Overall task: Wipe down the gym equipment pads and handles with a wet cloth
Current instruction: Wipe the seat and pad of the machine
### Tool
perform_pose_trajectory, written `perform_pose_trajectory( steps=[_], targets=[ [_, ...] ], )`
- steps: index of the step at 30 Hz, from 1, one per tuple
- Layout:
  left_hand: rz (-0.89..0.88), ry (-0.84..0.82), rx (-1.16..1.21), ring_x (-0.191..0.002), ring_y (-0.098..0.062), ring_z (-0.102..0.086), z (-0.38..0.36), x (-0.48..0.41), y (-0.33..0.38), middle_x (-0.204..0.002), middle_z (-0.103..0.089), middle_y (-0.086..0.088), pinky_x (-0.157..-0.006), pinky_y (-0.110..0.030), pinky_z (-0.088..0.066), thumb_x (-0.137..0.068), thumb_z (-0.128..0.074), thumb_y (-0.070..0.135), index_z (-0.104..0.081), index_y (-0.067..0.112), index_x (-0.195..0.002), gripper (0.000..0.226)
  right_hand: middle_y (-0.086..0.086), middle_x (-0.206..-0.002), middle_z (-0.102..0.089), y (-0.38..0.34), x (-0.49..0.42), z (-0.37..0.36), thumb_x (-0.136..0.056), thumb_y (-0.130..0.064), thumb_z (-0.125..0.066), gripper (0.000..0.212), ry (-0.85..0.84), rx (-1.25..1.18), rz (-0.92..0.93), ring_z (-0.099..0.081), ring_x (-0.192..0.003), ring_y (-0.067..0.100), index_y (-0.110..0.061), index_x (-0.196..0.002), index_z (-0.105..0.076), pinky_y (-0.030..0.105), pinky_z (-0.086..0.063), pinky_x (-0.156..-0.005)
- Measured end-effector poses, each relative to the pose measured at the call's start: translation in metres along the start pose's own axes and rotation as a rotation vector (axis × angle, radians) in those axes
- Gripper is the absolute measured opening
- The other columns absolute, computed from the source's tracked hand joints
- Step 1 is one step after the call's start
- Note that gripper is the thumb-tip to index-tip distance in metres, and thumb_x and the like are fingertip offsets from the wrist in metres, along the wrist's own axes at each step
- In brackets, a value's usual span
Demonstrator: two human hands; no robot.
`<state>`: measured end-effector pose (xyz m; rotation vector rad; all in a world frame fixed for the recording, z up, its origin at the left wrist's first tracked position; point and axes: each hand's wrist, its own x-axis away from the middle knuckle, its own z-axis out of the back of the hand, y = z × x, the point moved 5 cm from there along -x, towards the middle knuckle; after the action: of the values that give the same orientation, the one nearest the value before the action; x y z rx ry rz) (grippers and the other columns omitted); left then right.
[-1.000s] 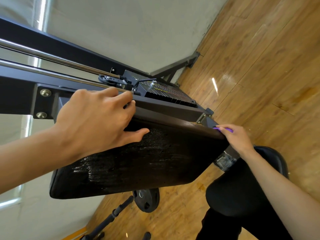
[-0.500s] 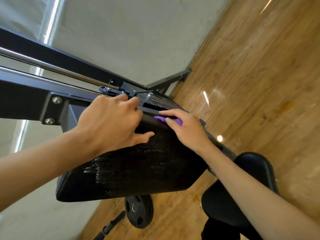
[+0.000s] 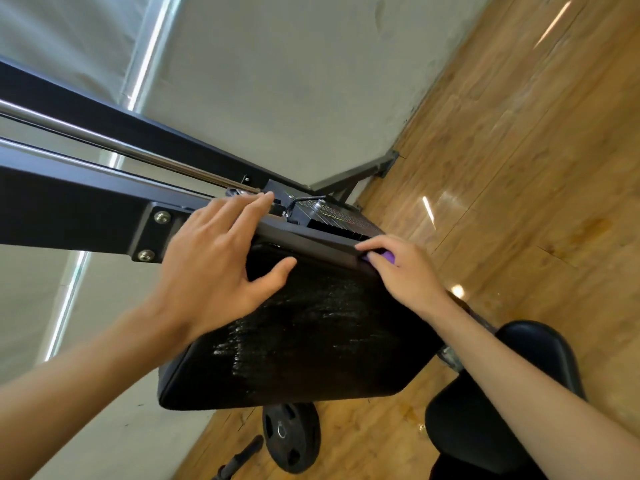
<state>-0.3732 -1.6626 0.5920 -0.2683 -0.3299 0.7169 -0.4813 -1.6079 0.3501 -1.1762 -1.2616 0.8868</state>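
Note:
A black padded rest (image 3: pixel 311 344) on a dark gym machine fills the middle of the view, with wet streaks on its face. My left hand (image 3: pixel 214 268) lies flat over the pad's upper left edge, fingers spread across the metal frame (image 3: pixel 69 209), holding nothing. My right hand (image 3: pixel 401 268) presses a purple cloth (image 3: pixel 388 257) against the pad's top right edge; only a small bit of the cloth shows between the fingers.
A black seat pad (image 3: pixel 512 393) sits at the lower right under my right forearm. A black weight plate (image 3: pixel 291 438) and a bar end (image 3: pixel 242 455) lie on the wooden floor (image 3: pixel 519 168) below the pad. The weight stack (image 3: pixel 336 216) and a grey wall (image 3: pixel 277 81) stand behind.
My right hand with the cloth went from the pad's far right corner toward the middle of the top edge, then back to the right. My left hand's fingers spread flatter on the frame.

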Motion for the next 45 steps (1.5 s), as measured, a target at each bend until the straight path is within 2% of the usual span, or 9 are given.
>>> perform_pose_trajectory(
  steps=[5, 11, 19, 25, 30, 33, 35, 40, 45],
  targets=[
    [0.143, 0.018, 0.402, -0.141, -0.012, -0.045, -0.013, 0.013, -0.008, -0.152, -0.051, 0.004, -0.121, -0.039, -0.03, -0.086, -0.061, 0.057, -0.023, 0.014, -0.163, 0.096, -0.005, -0.121, -0.067, -0.114, 0.008, -0.024, -0.102, -0.01, -0.057, 0.03, -0.022, -0.09, 0.515, -0.059, -0.116, 0.001, -0.017, -0.129, -0.067, 0.018, -0.046, -0.101],
    [0.174, 0.066, 0.488, -0.141, -0.012, -0.048, -0.014, 0.009, -0.007, -0.149, -0.054, 0.008, -0.118, -0.061, -0.033, -0.082, -0.067, 0.051, -0.03, 0.015, -0.161, 0.094, -0.019, -0.099, -0.07, -0.016, 0.018, 0.003, -0.106, -0.012, -0.046, 0.035, 0.025, -0.189, 0.139, -0.066, -0.097, 0.003, -0.04, -0.114, -0.066, 0.012, -0.045, -0.078],
    [0.202, 0.069, 0.474, -0.137, -0.014, -0.051, -0.019, 0.012, -0.011, -0.144, -0.059, 0.002, -0.118, -0.061, -0.033, -0.08, -0.065, 0.053, -0.036, 0.008, -0.158, 0.094, -0.003, -0.124, -0.068, -0.121, 0.0, -0.026, -0.102, -0.025, -0.058, 0.03, -0.022, -0.082, 0.6, -0.062, -0.118, 0.004, -0.013, -0.128, -0.069, 0.021, -0.048, -0.101],
    [0.214, 0.062, 0.44, -0.139, -0.009, -0.046, -0.019, 0.011, -0.011, -0.147, -0.056, 0.004, -0.125, -0.055, -0.025, -0.079, -0.062, 0.055, -0.034, 0.01, -0.159, 0.097, -0.007, -0.125, -0.063, -0.081, 0.023, -0.016, -0.102, -0.025, -0.052, 0.026, 0.048, -0.102, 0.424, -0.06, -0.12, 0.006, -0.024, -0.123, -0.068, 0.028, -0.05, -0.101],
    [0.187, 0.085, 0.566, -0.139, -0.014, -0.051, -0.018, 0.011, -0.011, -0.148, -0.054, 0.002, -0.117, -0.056, -0.038, -0.08, -0.071, 0.046, -0.022, 0.01, -0.162, 0.103, 0.004, -0.12, -0.066, -0.152, 0.0, -0.036, -0.101, -0.005, -0.057, 0.024, -0.041, -0.201, 0.639, -0.062, -0.116, 0.007, -0.006, -0.123, -0.068, 0.022, -0.048, -0.102],
    [0.185, 0.065, 0.568, -0.143, -0.014, -0.046, -0.018, 0.01, -0.012, -0.155, -0.047, -0.002, -0.12, -0.043, -0.038, -0.081, -0.07, 0.046, -0.023, 0.009, -0.162, 0.101, 0.005, -0.122, -0.064, -0.119, 0.018, -0.025, -0.102, -0.009, -0.056, 0.026, 0.011, -0.142, 0.677, -0.064, -0.111, 0.009, -0.007, -0.125, -0.067, 0.023, -0.051, -0.094],
    [0.171, 0.03, 0.544, -0.139, -0.014, -0.048, -0.017, 0.009, -0.011, -0.149, -0.051, 0.0, -0.116, -0.03, -0.04, -0.082, -0.068, 0.048, -0.035, 0.011, -0.157, 0.089, 0.001, -0.12, -0.063, -0.065, 0.035, -0.014, -0.103, -0.015, -0.055, 0.025, 0.088, -0.05, 0.558, -0.065, -0.101, 0.011, -0.013, -0.125, -0.067, 0.028, -0.054, -0.083],
    [0.113, 0.033, 0.514, -0.13, -0.021, -0.057, -0.019, 0.01, -0.011, -0.135, -0.061, -0.002, -0.103, -0.052, -0.052, -0.086, -0.07, 0.044, -0.065, 0.012, -0.132, 0.057, -0.01, -0.111, -0.064, 0.009, 0.044, 0.0, -0.106, -0.019, -0.05, 0.023, 0.268, -0.057, 0.011, -0.06, -0.107, 0.002, -0.027, -0.115, -0.07, 0.041, -0.053, -0.094],
    [0.132, 0.025, 0.516, -0.12, -0.019, -0.061, -0.017, 0.01, -0.009, -0.127, -0.063, -0.001, -0.1, -0.05, -0.053, -0.084, -0.07, 0.044, -0.06, 0.01, -0.134, 0.061, -0.005, -0.112, -0.066, -0.12, 0.027, -0.025, -0.101, -0.01, -0.058, 0.021, 0.132, -0.111, 0.417, -0.061, -0.105, 0.002, -0.015, -0.118, -0.071, 0.017, -0.05, -0.091]
  ],
)
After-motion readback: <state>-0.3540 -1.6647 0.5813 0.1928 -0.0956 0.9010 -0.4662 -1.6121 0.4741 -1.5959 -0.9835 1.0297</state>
